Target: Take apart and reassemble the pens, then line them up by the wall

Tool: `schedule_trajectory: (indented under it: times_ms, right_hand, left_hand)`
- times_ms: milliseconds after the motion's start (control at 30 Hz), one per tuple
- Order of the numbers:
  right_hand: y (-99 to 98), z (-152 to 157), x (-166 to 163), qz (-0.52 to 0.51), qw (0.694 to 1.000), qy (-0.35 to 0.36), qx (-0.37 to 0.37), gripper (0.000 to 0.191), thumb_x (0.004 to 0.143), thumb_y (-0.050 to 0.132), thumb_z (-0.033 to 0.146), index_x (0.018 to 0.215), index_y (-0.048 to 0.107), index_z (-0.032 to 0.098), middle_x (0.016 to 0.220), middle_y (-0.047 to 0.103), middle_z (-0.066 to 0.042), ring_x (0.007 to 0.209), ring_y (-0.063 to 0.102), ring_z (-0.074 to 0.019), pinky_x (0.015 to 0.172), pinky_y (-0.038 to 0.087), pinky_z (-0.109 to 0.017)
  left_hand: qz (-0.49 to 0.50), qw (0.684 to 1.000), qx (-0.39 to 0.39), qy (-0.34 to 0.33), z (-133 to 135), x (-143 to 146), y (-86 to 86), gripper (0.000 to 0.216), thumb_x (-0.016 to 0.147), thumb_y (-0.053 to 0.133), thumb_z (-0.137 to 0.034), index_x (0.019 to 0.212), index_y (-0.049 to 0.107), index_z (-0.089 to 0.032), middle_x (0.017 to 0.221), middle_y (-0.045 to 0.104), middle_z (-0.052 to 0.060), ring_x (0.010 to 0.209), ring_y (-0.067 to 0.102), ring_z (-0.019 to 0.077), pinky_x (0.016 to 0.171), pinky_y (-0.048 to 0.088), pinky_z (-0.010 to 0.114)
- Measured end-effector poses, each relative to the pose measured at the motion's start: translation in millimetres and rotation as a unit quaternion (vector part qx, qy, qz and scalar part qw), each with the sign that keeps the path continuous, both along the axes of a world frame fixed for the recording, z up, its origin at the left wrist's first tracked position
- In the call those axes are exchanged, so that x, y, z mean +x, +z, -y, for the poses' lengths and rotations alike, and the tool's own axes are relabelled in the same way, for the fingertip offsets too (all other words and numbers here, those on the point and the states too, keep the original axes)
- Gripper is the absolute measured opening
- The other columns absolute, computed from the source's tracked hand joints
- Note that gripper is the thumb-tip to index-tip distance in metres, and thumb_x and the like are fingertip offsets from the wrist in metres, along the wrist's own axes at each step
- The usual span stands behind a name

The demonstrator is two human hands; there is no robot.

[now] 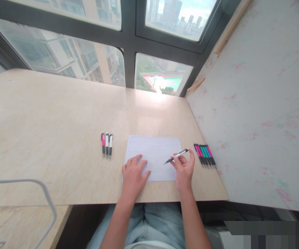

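Note:
A white sheet of paper [154, 152] with faint writing along its top lies on the pale wooden desk [48, 138]. My left hand [133, 174] rests flat on the sheet's lower left corner, fingers spread. My right hand [184, 169] pinches a black and white pen [176, 156], tip pointing left just over the paper's right part. Three pens [106, 144], one pink and two white, lie side by side left of the sheet. Several pink and green pens [205, 154] lie in a row right of my right hand.
A large window [128, 41] runs along the desk's far edge. A wall with a pale flowered covering [255, 110] closes the right side. A white wire frame [35, 193] stands at the lower left. My legs in light jeans [149, 221] are under the desk's near edge.

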State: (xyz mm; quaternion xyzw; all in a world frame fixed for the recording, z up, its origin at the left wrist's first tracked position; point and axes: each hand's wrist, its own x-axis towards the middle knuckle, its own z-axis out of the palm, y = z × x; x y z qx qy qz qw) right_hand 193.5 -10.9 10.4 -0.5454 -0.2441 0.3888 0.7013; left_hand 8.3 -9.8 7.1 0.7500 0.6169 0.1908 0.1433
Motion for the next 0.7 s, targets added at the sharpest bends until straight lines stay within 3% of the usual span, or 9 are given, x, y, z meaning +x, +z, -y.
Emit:
schedule_trajectory:
  times_ms: [700]
  right_hand:
    - [-3.9,-0.3,5.9,-0.014,1.0,-0.016,0.005,0.082,0.074,0.076,0.03,0.14,0.029,0.03,0.093,0.068,-0.003,0.085,0.067,-0.0189,0.08,0.056,-0.046]
  left_hand:
    - [0.003,1.0,0.002,0.001,-0.9,-1.1,-0.5,0.028,0.076,0.069,-0.029,0.104,0.065,-0.029,0.132,0.057,0.006,0.118,0.049,0.0301,0.094,0.038,0.047]
